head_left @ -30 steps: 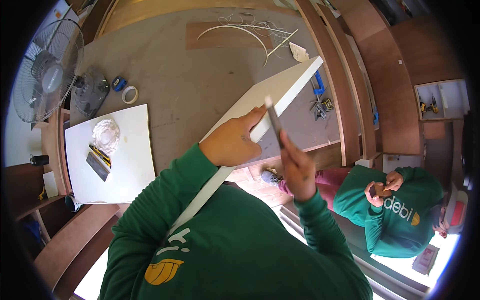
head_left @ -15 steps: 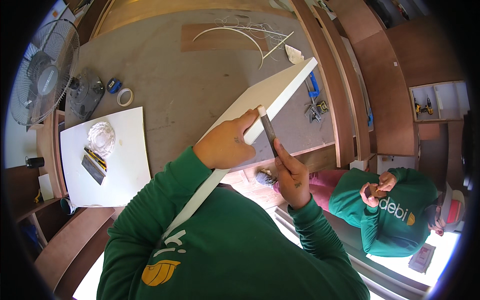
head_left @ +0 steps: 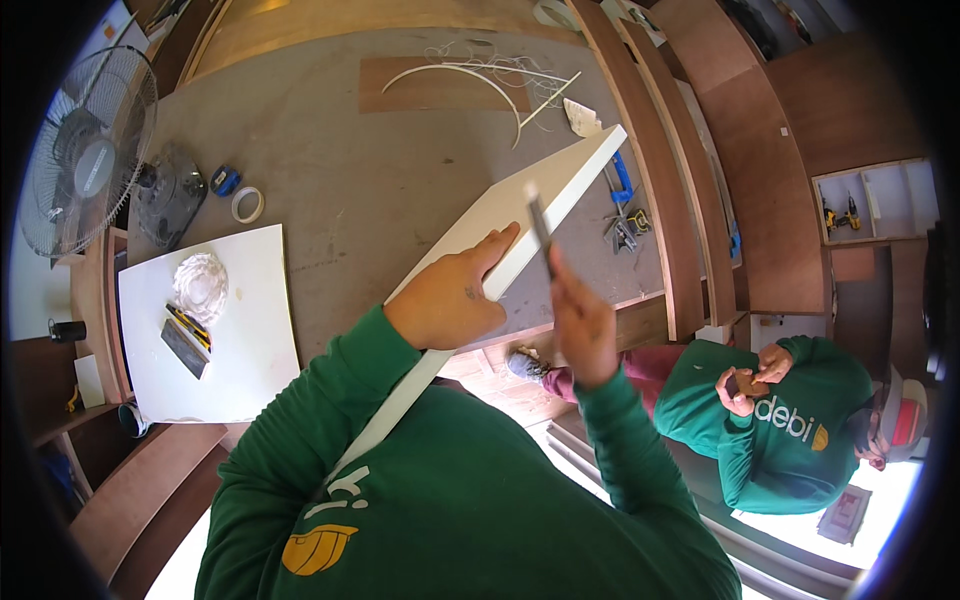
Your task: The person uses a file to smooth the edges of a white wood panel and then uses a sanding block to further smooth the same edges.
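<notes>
A white board (head_left: 572,195) is tilted across the front of the table, its lower end against my body. My left hand (head_left: 448,297) is wrapped over the board, thumb and fingers gripping its edge. In my right hand (head_left: 585,325) is a dark, narrow flat file (head_left: 541,228) with a pale tip. It is blurred by motion and lies across the board's narrow edge; whether it touches the edge I cannot tell.
On the grey table (head_left: 350,200) lie a blue tape measure (head_left: 225,180), a tape roll (head_left: 248,205), thin white strips (head_left: 450,68) and a blue clamp (head_left: 621,180). A white sheet (head_left: 240,340) carries a utility knife (head_left: 188,325). A fan (head_left: 90,165) stands left; a co-worker (head_left: 760,415) is at right.
My right hand and the file have shifted slightly, with the hand a little lower and the file blurred. My left hand keeps its grip on the board.
</notes>
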Tool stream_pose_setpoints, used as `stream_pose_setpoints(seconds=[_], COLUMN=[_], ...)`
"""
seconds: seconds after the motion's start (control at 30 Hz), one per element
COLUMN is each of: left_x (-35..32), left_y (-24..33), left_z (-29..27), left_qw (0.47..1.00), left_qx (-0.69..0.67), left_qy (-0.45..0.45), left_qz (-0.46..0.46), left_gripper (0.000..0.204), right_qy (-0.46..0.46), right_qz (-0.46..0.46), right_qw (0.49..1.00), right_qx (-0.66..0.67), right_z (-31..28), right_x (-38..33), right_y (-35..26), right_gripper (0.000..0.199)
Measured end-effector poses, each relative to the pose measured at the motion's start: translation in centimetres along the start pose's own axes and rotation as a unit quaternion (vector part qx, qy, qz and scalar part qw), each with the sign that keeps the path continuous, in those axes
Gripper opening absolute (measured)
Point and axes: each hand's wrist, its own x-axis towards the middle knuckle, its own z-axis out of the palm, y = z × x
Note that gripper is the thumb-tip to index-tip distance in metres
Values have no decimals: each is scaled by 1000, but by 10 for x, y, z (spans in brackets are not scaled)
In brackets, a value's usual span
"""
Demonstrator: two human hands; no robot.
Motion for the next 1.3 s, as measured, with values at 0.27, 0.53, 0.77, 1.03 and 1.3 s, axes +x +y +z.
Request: stream_pose_setpoints(seconds=[0.27,0.53,0.77,1.03,1.3], left_x=[0,2,-1,-3,-4], left_y=[2,-7,1,19,10], left_z=[-2,8,1,-4,-5], left_qw=[1000,1000,1000,997,998], left_qx=[17,7,19,47,39], left_qy=[-21,7,6,-34,-38], left_qz=[-10,25,0,-43,-26], left_gripper=[95,94,95,97,99], right_qy=[11,65,-9,73,28], right_qz=[22,35,56,114,45], right_qw=[998,997,998,990,998], right_qx=[59,6,-10,36,31], right_z=[-7,-18,-4,-39,-29], right_x=[34,72,6,106,67], right_y=[-7,-12,-17,-26,10], right_gripper=[43,43,44,45,44])
